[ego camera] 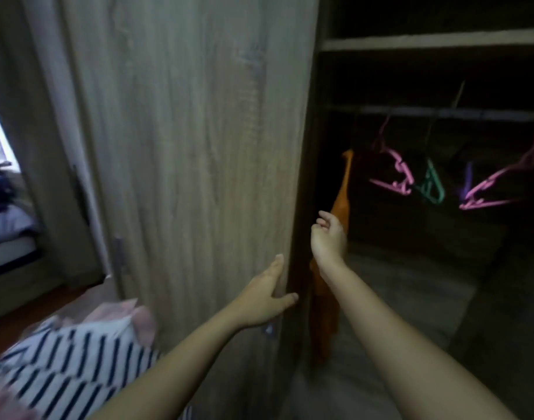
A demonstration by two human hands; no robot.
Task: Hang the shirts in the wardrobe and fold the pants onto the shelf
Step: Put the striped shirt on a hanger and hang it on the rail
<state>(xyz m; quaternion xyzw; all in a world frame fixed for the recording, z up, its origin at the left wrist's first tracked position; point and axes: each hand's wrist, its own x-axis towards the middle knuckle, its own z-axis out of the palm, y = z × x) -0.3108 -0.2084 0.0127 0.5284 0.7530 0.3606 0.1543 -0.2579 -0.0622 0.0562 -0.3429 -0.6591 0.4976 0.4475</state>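
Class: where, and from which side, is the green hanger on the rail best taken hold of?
Take the green hanger by its bare lower frame, probably from the open front: it hangs empty from the rail, with a pink hanger close on its left.

The wardrobe door [184, 147] shows pale grey-brown wood grain. In the dark interior hang an orange garment [342, 201], two pink hangers [396, 174], a green hanger [432, 186] and a purple hanger [467, 180]. At lower left lies a striped cloth [63, 368], white with dark navy stripes, beside a pale pink cloth [120, 310].
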